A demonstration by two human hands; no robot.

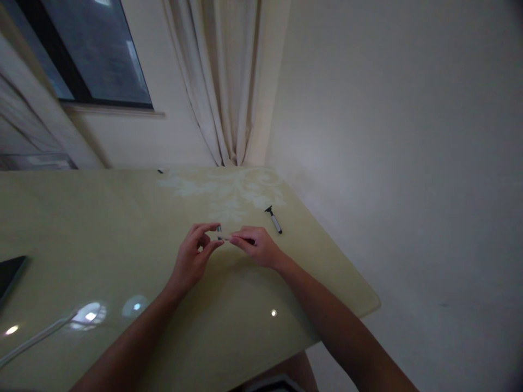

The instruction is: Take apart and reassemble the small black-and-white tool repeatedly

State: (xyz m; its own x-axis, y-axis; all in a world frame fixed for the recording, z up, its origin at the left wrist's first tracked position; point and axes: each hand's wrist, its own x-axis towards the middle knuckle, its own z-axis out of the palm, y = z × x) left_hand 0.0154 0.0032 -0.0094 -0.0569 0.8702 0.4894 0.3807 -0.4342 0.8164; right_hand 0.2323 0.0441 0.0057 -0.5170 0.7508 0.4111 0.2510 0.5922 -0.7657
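Above the middle of the table [171, 207], my left hand [196, 250] pinches a small greyish piece [219, 231] between thumb and index finger. My right hand [257, 245] is closed on a thin dark stick-like item [249, 240], whose light tip meets the small piece near my left thumb. The exact kind of either item is too small to tell. A razor [275, 222] with a black head and grey handle lies on the table just beyond my right hand.
A small black object [160, 171] lies near the table's far edge. At the left are a dark flat device [11, 275] and a white cable [38, 338]. A wall [388, 163] borders the right side, and curtains [223, 81] hang behind.
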